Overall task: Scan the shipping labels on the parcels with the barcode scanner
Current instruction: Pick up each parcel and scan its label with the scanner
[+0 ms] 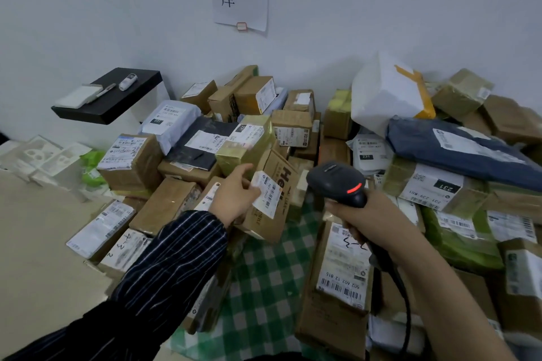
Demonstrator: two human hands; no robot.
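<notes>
- Grips the brown carton [272,214] at its upper edge with the left hand [234,193], thumb laid on a corner of the shipping label [268,195]; may hide part of the barcode and spoil the read if the thumb slides across.
- Holds that carton tilted, lower end down among the other parcels; could slip from a one-sided hold and drop onto the checked cloth [264,272].
- Wraps the right hand [360,214] round the handle of the barcode scanner [337,182], red lamp lit on top, head just beside the carton's right edge; cannot tell whether a finger rests on the trigger.
- Risks a missed read, judging by how close the scanner sits and how steeply it slants to the label's face.
- Risks catching the wrong code: other labels lie near, notably on the long carton [337,272] under the right forearm.
- Trails a black cable [406,296] over the parcels below the wrist; may snag on a corner and jerk the aim.
- Sits just below a gold-taped box [243,146]; may disturb it and its neighbours if pulled free.
- Looks unsteady farther right, with a white bag [381,91] and a blue mailer [454,149] perched on top; may slide if jostled.
</notes>
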